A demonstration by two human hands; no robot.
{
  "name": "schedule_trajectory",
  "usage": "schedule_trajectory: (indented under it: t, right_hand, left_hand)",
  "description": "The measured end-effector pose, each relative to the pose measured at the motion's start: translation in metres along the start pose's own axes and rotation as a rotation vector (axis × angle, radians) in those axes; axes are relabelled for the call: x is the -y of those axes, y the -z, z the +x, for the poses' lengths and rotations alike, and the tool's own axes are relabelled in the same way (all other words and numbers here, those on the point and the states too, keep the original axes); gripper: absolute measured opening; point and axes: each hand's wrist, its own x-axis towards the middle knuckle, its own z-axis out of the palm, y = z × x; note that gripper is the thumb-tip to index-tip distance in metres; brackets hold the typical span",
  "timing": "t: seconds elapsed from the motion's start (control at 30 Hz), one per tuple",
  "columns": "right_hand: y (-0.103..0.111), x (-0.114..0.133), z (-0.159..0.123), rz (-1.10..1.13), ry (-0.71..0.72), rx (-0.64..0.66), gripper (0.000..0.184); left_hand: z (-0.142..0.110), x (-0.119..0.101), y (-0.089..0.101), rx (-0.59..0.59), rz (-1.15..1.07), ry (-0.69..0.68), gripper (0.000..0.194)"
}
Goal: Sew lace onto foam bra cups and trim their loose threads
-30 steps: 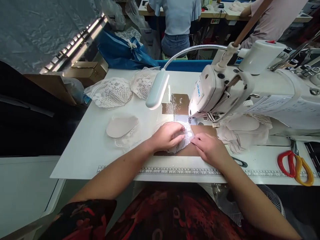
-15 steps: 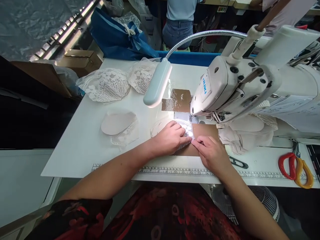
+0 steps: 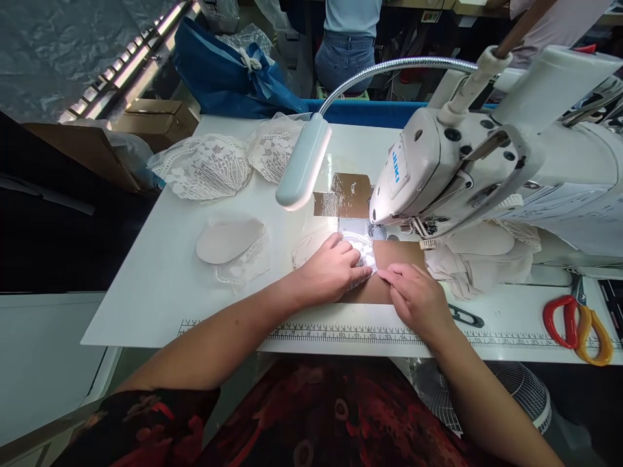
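- The left grip (image 3: 333,269) is pressing palm-down on a white scalloped lace piece (image 3: 363,248), fingers bent over it; whether they are grasping any of it, I cannot tell.
- The right grip (image 3: 416,299) is bringing thumb and forefinger together at the lace piece's right edge; whether cloth is caught between them, I cannot tell.
- The lace piece is lying near the middle of the white counter (image 3: 146,305), in from its near edge, partly over a flat brown panel (image 3: 402,254).
- Just beyond it, the white sewing machine (image 3: 438,162) with blue lettering is standing toward the counter's right side.
- A pale blue-grey oblong lamp (image 3: 304,162) is hanging on a silver gooseneck (image 3: 399,63) over the counter.
- A slim black slotted tool (image 3: 466,316) is lying just beside the right wrist.
- A printed black ruler scale (image 3: 335,334) is running along the near edge.
- A smooth off-white oval pad (image 3: 228,241) is lying between the left edge and the left grip.
- Crumpled off-white fabric (image 3: 481,259) is resting beneath the machine's arm.
- Scissors with red and yellow handles (image 3: 594,334) are lying by the near edge, far to the right.
- Two rounded white lace cups (image 3: 202,165) are sitting near the far left corner.
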Motion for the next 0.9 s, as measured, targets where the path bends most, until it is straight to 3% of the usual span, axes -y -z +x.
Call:
schedule_trajectory:
  t: [0.3,0.9]
  right_hand:
    - [-0.0062,0.0054,0.0043,-0.159,0.018,0.015,0.033]
    - [-0.0096,0.0073,0.0061,-0.171,-0.017,0.012,0.029]
  left_hand:
    - [0.0001,-0.0005,-0.0026,-0.037,-0.082,-0.009,0.034]
    - [0.0009,0.0025,-0.0033,-0.050,-0.091,0.020,0.039]
